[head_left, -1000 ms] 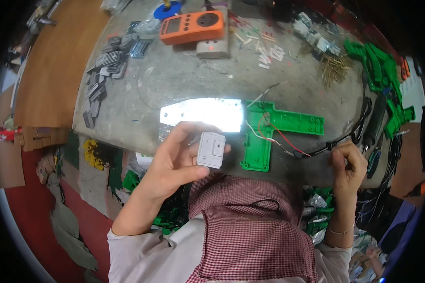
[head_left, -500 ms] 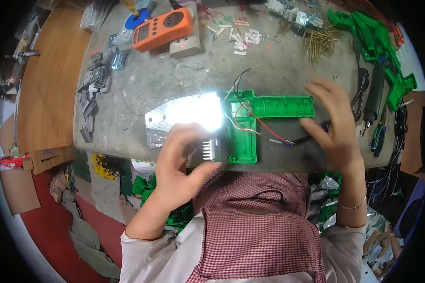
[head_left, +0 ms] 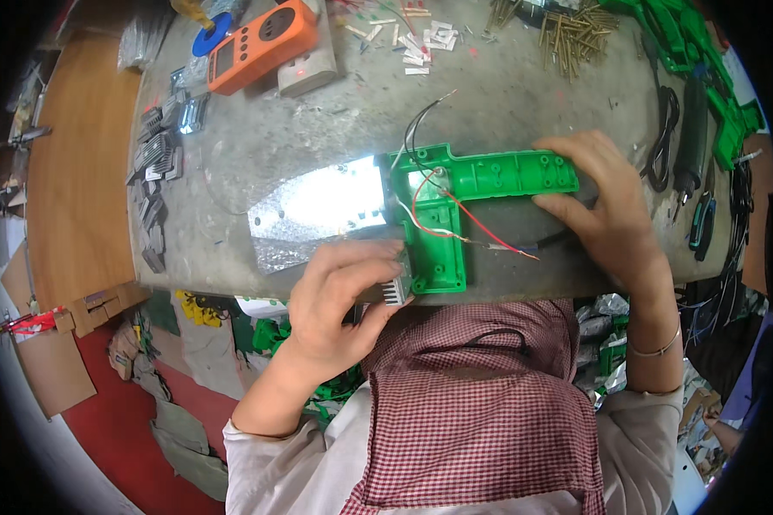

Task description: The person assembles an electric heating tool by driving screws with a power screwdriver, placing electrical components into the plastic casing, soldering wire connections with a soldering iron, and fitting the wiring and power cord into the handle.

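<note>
A green plastic shell half [head_left: 498, 176], with a long handle pointing right and a short leg toward me, lies near the bench's front edge. From its left side extends a shiny metal plate [head_left: 318, 202], bright with glare. Red wires [head_left: 487, 230], along with white and black ones, stick up loosely from the shell. My left hand [head_left: 335, 287] is closed on a grey finned heat sink [head_left: 396, 290], held against the left side of the short leg. The thumb and fingers of my right hand [head_left: 608, 206] close around the handle's end.
An orange meter [head_left: 264, 47] rests on a socket block [head_left: 309, 73] at the back left. Grey heat sinks [head_left: 152, 154] line the left edge. Brass screws [head_left: 571, 39] and white connectors [head_left: 429, 41] lie at the back. A soldering iron [head_left: 689, 142] and pliers [head_left: 703, 225] sit right.
My right hand has come in from the right and closed on the handle's end. My left hand has brought the heat sink right, up to the shell's short leg. The whole view has shifted slightly.
</note>
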{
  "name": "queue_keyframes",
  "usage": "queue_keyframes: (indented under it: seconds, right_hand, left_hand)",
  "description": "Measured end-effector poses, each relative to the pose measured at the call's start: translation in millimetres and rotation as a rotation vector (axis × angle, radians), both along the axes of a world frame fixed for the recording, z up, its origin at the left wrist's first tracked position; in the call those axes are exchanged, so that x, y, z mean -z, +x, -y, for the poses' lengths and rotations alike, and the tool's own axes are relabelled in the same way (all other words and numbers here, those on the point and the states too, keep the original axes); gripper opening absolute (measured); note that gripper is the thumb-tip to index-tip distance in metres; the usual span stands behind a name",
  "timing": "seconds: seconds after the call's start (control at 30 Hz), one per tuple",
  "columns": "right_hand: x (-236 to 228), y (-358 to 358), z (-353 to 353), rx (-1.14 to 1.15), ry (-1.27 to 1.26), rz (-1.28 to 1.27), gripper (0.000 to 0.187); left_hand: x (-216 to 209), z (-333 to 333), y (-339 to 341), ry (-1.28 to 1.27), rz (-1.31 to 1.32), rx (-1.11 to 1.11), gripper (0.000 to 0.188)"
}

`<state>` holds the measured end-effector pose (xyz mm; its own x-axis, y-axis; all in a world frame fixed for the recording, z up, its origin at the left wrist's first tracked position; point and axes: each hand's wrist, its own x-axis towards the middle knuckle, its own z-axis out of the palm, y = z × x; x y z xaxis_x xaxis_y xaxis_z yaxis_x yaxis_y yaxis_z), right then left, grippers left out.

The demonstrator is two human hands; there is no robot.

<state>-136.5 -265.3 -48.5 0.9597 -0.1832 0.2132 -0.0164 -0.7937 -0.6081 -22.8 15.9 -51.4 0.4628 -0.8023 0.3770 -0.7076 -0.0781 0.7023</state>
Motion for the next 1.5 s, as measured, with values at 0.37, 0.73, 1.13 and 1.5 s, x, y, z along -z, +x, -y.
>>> queue_keyframes:
  seconds: [0.37,0.73,1.13,1.5]
  right_hand:
    - [2,-3,-4,0.065,0.026,-0.011,0.041]
    - [3,-2,0,0.033,0.071,0.034,0.038]
    - [-7,-10,-10,0.002,0.032,0.011,0.041]
    - [-21,-8,-6,0.038,-0.02,-0.066,0.047]
  left_hand:
    - [-5,-4,7,0.075,0.012,0.016,0.037]
    - [16,-2,6,-0.023,0.082,0.027,0.042]
    - [6,-16,-28,0.103,0.386,-0.096,0.035]
    - [-6,-82,106,0.314,0.324,-0.389,0.02]
